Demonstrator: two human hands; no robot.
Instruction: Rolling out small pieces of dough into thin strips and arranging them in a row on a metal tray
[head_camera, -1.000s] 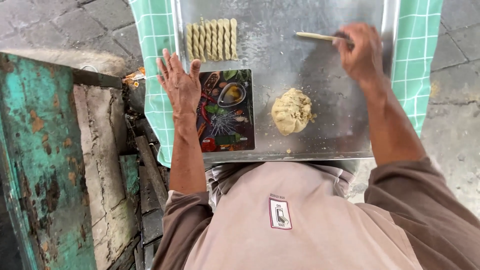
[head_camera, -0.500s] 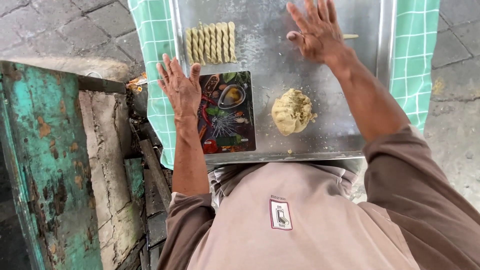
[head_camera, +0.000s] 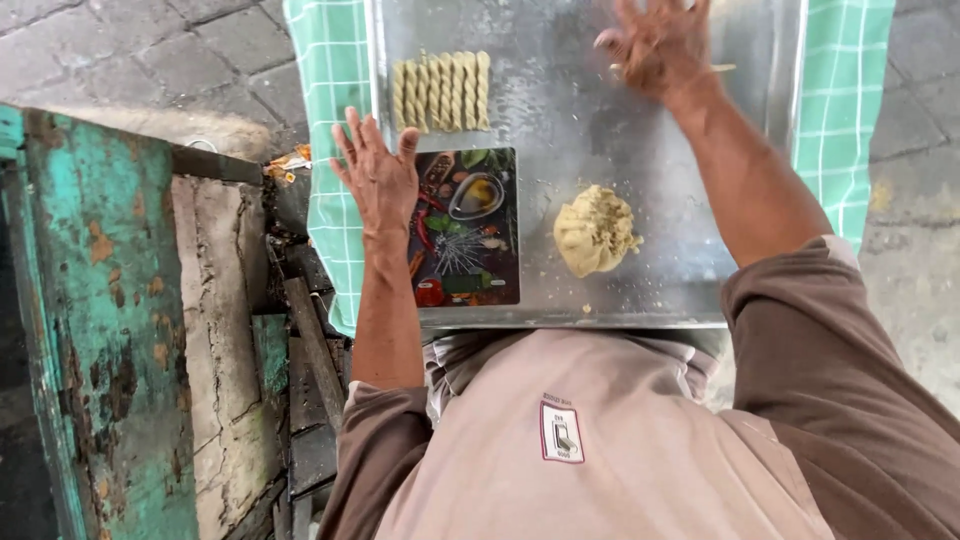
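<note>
Metal tray (head_camera: 760, 150), right hand (head_camera: 655, 45) flat rolling dough strip (head_camera: 722, 69), left hand (head_camera: 380, 175) splayed.

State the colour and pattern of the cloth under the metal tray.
The cloth is green with a thin white grid of checks, clearest in the head view.

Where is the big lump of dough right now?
In the head view, the lump of dough sits on the metal tray, near its front edge, just right of the picture-printed board and below the row of twisted dough sticks.
</note>
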